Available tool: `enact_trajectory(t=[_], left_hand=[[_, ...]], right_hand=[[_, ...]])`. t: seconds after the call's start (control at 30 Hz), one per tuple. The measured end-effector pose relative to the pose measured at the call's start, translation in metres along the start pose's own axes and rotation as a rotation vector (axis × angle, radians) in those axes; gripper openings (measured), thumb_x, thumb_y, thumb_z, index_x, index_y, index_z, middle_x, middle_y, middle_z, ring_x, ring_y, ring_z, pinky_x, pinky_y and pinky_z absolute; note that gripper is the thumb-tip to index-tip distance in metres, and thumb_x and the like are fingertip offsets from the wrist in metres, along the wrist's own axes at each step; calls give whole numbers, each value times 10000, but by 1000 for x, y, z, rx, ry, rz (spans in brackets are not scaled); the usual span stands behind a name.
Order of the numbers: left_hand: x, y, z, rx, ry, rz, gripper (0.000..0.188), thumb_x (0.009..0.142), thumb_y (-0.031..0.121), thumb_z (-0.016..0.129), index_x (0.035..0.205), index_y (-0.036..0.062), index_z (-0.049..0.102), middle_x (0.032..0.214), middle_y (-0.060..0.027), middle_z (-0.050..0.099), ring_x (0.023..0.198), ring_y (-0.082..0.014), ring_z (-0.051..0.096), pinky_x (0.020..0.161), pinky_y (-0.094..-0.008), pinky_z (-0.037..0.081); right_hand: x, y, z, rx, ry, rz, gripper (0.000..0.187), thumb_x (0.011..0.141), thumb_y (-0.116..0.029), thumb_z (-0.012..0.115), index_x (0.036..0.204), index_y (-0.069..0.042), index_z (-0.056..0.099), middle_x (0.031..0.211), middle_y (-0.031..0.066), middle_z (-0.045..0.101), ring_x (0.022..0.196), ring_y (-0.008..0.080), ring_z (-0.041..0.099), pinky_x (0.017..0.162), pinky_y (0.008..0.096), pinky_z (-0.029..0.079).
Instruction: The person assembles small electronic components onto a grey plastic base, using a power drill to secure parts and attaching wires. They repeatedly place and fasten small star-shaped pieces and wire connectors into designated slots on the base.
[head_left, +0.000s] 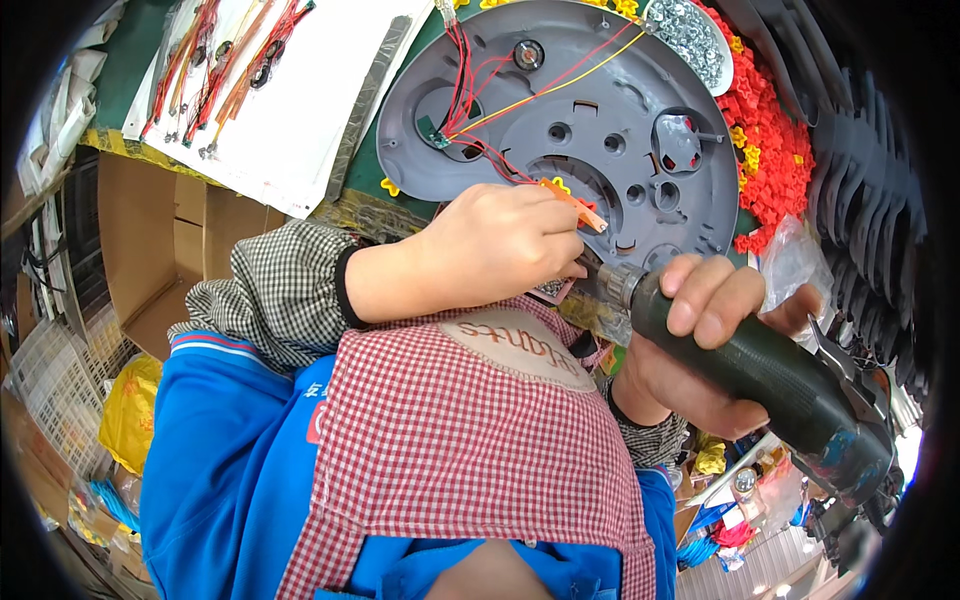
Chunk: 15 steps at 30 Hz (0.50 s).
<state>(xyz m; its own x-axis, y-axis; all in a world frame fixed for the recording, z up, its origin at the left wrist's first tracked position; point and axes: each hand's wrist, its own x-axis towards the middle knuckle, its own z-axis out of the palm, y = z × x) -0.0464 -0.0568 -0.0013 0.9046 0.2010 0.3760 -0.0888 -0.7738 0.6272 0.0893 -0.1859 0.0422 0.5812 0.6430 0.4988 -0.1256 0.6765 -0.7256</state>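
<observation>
My right hand [700,330] is wrapped round a dark power screwdriver [760,385], whose metal chuck [622,283] points left. At its bit end, my left hand [510,240] is closed with the fingertips pinched together; what they grip is hidden. A small orange plastic piece [578,206] sticks out past the knuckles, and I cannot tell whether the hand holds it or it rests below. Beyond both hands lies a grey, rounded plastic housing [600,95], open side up. Red, black and yellow wires [480,100] run across it from a small green circuit board [432,134].
Red plastic parts [770,150] are heaped at the right, with a white bowl of screws [690,40] beside them. Dark curved parts [870,190] stack farther right. Wire bundles [220,70] lie on a white sheet at the left, above a cardboard box [150,250].
</observation>
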Motion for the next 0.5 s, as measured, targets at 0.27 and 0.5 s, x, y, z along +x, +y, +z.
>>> enact_trajectory(t=[0.27, 0.5], left_hand=[[51, -30, -14, 160, -471, -241, 132, 713, 146, 763, 788, 47, 716, 835, -81, 686, 817, -291, 684, 712, -400, 557], [49, -32, -1, 274, -451, -137, 87, 683, 122, 739, 725, 53, 704, 784, -82, 676, 799, -285, 681, 668, -398, 565]], right_hand=[[9, 22, -16, -291, -67, 18, 850, 889, -629, 567, 1496, -119, 259, 865, 77, 560, 767, 199, 560, 763, 411, 472], [1, 34, -11, -379, -64, 110, 871, 874, -626, 583, 1495, -113, 250, 848, 80, 559, 747, 195, 567, 765, 405, 476]])
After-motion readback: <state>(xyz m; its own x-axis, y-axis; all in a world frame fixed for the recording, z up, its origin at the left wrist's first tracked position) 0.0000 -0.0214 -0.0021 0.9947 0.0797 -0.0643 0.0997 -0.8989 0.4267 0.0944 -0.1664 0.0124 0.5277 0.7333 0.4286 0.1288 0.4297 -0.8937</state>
